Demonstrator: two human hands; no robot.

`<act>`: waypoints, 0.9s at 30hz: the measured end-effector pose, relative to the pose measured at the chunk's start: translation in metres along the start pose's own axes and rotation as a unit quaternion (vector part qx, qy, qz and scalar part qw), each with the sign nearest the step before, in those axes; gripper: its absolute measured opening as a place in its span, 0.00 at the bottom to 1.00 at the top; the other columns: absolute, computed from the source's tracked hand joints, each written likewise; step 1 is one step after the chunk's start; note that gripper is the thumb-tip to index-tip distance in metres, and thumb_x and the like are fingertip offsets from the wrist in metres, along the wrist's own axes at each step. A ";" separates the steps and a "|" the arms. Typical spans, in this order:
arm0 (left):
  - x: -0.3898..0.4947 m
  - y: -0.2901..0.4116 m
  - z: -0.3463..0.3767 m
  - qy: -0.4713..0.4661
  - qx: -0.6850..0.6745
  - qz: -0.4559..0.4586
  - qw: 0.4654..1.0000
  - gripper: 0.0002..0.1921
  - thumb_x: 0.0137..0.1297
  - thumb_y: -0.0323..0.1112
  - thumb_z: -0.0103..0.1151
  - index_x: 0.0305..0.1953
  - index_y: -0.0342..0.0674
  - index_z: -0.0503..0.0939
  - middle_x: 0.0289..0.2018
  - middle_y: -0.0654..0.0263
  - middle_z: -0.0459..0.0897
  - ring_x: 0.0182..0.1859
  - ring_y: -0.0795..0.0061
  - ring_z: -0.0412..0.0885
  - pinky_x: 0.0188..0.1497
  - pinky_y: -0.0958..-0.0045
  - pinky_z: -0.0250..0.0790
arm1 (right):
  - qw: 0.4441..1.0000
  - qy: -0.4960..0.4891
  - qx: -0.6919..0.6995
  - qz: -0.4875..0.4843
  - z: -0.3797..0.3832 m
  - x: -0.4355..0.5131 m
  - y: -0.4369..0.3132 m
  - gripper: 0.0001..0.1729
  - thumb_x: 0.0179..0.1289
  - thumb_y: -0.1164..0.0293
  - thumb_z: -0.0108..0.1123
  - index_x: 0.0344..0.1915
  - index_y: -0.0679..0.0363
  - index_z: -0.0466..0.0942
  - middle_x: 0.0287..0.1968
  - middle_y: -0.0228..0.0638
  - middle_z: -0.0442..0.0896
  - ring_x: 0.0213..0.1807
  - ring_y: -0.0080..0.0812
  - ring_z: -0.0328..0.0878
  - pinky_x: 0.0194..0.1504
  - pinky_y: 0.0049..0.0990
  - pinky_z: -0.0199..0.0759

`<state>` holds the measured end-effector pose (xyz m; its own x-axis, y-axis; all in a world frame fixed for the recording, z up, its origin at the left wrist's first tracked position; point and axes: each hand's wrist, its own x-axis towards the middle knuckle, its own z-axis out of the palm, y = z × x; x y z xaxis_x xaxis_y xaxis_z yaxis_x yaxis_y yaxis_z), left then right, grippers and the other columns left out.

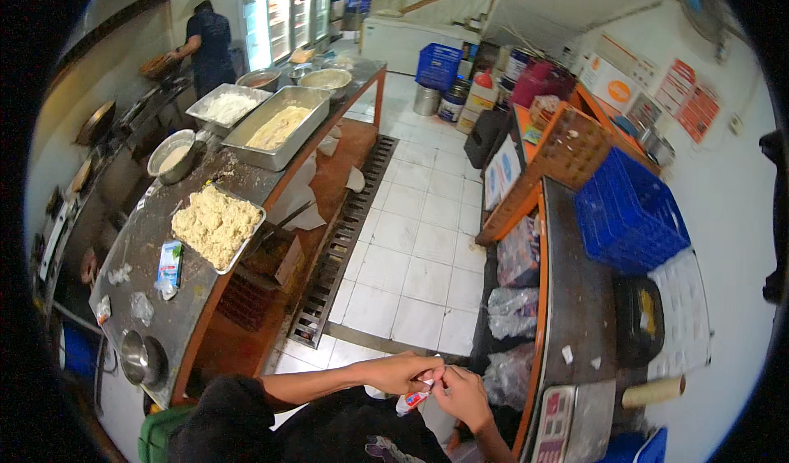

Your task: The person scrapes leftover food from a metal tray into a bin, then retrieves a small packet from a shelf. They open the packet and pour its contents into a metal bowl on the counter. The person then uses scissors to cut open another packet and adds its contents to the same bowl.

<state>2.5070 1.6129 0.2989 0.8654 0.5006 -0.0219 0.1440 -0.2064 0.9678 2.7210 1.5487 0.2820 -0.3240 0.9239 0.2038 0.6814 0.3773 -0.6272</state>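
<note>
Close in front of my body, my left hand (399,373) and my right hand (463,396) meet with fingertips pinched together. Between them is a small white packet (410,404) with red and blue print, its upper end gripped by the fingers of both hands. The packet's lower part hangs below my left hand. My fingers partly hide its top, so I cannot tell whether it is torn. To the left, a tray (257,229) heaped with lumpy pale dough or batter-coated food (217,226) sits on the dark worktable (203,306).
The worktable also bears a deep metal pan (277,152), a pan of white flour (225,108), metal bowls (140,358) and a blue packet (169,264). A floor drain grate (345,247) runs alongside. Right, a counter holds a scale (558,423) and blue crate (629,216). Another person (211,47) stands at the stove.
</note>
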 end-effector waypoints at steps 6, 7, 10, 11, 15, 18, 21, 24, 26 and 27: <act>0.079 -0.031 -0.077 0.188 -0.045 -0.017 0.981 0.11 0.75 0.32 0.62 0.54 0.39 0.78 0.36 0.61 0.82 0.35 0.66 0.79 0.38 0.68 0.72 | 0.992 0.001 0.120 0.038 -0.039 0.135 0.089 0.04 0.62 0.75 0.64 0.34 0.64 0.80 0.29 0.45 0.86 0.30 0.46 0.87 0.33 0.36 0.79; 0.091 -0.035 -0.088 0.253 -0.004 0.014 0.967 0.12 0.75 0.32 0.62 0.56 0.39 0.79 0.40 0.60 0.84 0.38 0.66 0.81 0.40 0.68 0.74 | 0.991 0.010 0.134 0.026 -0.044 0.158 0.098 0.03 0.62 0.75 0.64 0.34 0.64 0.80 0.29 0.45 0.86 0.30 0.46 0.87 0.33 0.36 0.80; 0.119 -0.045 -0.119 0.368 0.031 0.031 0.929 0.15 0.71 0.29 0.64 0.57 0.39 0.84 0.49 0.55 0.86 0.47 0.62 0.86 0.48 0.66 0.78 | 0.990 0.005 0.137 -0.018 -0.050 0.225 0.115 0.04 0.64 0.76 0.63 0.37 0.65 0.80 0.31 0.46 0.87 0.33 0.47 0.88 0.35 0.36 0.81; 0.127 -0.049 -0.132 0.389 0.032 0.025 0.920 0.14 0.70 0.28 0.65 0.55 0.38 0.85 0.48 0.55 0.86 0.47 0.61 0.86 0.47 0.67 0.78 | 0.990 -0.009 0.137 -0.037 -0.050 0.246 0.120 0.04 0.64 0.76 0.63 0.38 0.65 0.80 0.32 0.47 0.87 0.33 0.47 0.88 0.36 0.37 0.81; 0.158 -0.079 -0.206 0.426 0.031 0.008 0.904 0.10 0.65 0.27 0.70 0.47 0.35 0.87 0.43 0.55 0.86 0.44 0.58 0.86 0.45 0.65 0.78 | 0.984 -0.078 0.143 -0.066 -0.044 0.336 0.142 0.05 0.66 0.76 0.63 0.40 0.64 0.80 0.34 0.48 0.86 0.35 0.51 0.87 0.37 0.41 0.81; 0.179 -0.104 -0.279 0.400 0.050 0.026 0.915 0.08 0.68 0.29 0.67 0.45 0.32 0.84 0.39 0.53 0.84 0.41 0.50 0.83 0.42 0.59 0.76 | 0.985 -0.085 0.118 -0.092 -0.038 0.415 0.158 0.05 0.65 0.79 0.63 0.40 0.65 0.80 0.33 0.49 0.85 0.35 0.53 0.85 0.36 0.38 0.79; 0.201 -0.116 -0.360 0.357 0.090 0.055 0.928 0.07 0.74 0.28 0.58 0.47 0.32 0.75 0.41 0.51 0.77 0.44 0.47 0.78 0.46 0.55 0.71 | 0.982 -0.117 0.102 -0.108 -0.043 0.499 0.168 0.07 0.62 0.80 0.63 0.41 0.65 0.81 0.34 0.48 0.84 0.36 0.52 0.85 0.38 0.39 0.79; 0.222 -0.119 -0.445 0.338 0.126 0.107 0.926 0.05 0.76 0.27 0.53 0.46 0.33 0.70 0.41 0.50 0.72 0.44 0.46 0.73 0.48 0.54 0.68 | 0.976 -0.160 0.053 -0.140 -0.057 0.581 0.181 0.07 0.61 0.80 0.63 0.41 0.64 0.82 0.34 0.47 0.85 0.36 0.51 0.85 0.39 0.40 0.79; 0.227 -0.120 -0.494 0.310 0.155 0.099 0.933 0.04 0.76 0.27 0.51 0.46 0.33 0.69 0.40 0.50 0.70 0.44 0.46 0.71 0.49 0.54 0.66 | 0.980 -0.152 0.003 -0.128 -0.066 0.626 0.189 0.06 0.61 0.78 0.64 0.40 0.62 0.81 0.35 0.46 0.85 0.36 0.50 0.86 0.38 0.41 0.79; 0.224 -0.122 -0.519 0.330 0.154 0.090 0.927 0.05 0.72 0.21 0.53 0.45 0.34 0.69 0.40 0.51 0.70 0.44 0.47 0.71 0.49 0.58 0.67 | 0.982 -0.150 -0.010 -0.113 -0.070 0.648 0.193 0.06 0.61 0.78 0.64 0.40 0.62 0.81 0.35 0.46 0.85 0.37 0.50 0.86 0.38 0.41 0.79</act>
<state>2.4342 2.1870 0.3062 0.4211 0.8192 0.3893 0.2443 -0.5158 0.8211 2.6887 2.2250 0.3452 -0.6447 0.7575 0.1028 0.5826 0.5739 -0.5756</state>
